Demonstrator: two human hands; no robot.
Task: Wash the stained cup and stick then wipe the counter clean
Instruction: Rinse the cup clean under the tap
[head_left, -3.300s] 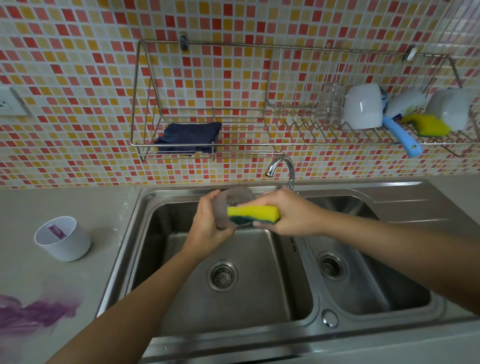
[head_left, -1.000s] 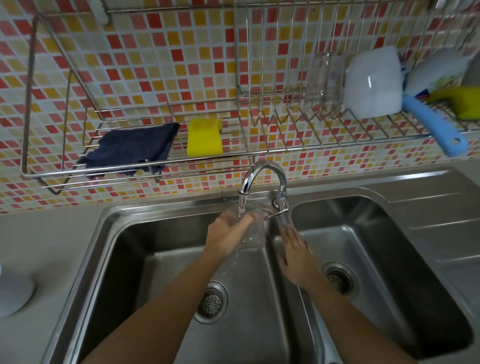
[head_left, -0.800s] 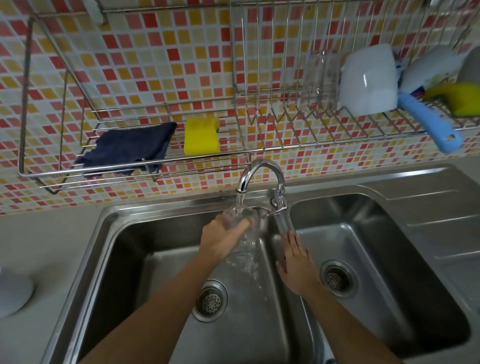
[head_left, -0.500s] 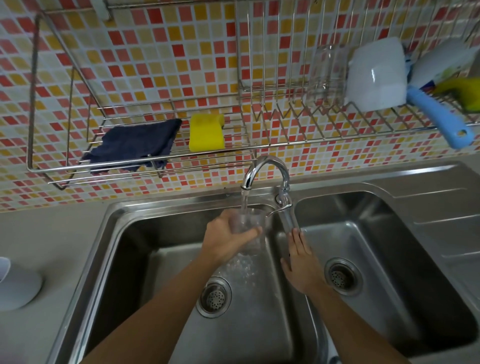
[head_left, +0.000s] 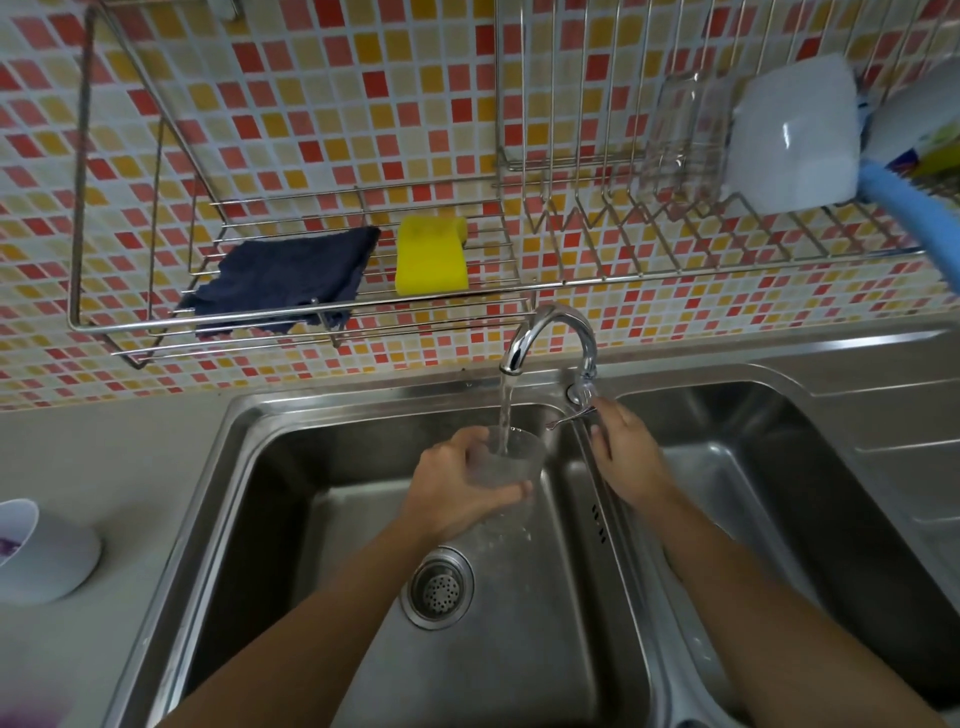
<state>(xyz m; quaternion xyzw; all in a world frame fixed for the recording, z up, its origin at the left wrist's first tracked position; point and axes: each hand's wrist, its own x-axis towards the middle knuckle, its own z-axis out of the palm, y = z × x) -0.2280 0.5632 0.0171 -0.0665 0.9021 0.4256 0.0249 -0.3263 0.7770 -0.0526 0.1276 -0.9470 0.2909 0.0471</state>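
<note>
My left hand (head_left: 460, 491) grips a clear cup (head_left: 511, 457) upright over the left sink basin (head_left: 363, 519), and water from the faucet (head_left: 550, 338) streams into it. My right hand (head_left: 626, 457) reaches to the faucet's lever (head_left: 571, 413), its fingertips touching it. A white cup (head_left: 36, 551) with purple stain inside stands on the counter at the far left edge. The yellow sponge (head_left: 431, 257) and a dark blue cloth (head_left: 285, 278) lie on the wire rack (head_left: 311, 317) above the sink.
The right sink basin (head_left: 779, 493) lies beside my right arm. The wall rack's right part holds a clear glass (head_left: 685, 135), a white container (head_left: 795, 135) and a blue-handled brush (head_left: 914, 208). A purple stain (head_left: 31, 712) shows at the counter's bottom left.
The sponge went from my right hand to the rack and the tap runs. Over the last second my right hand rose from the basin divider to the faucet lever; the cup stays under the stream.
</note>
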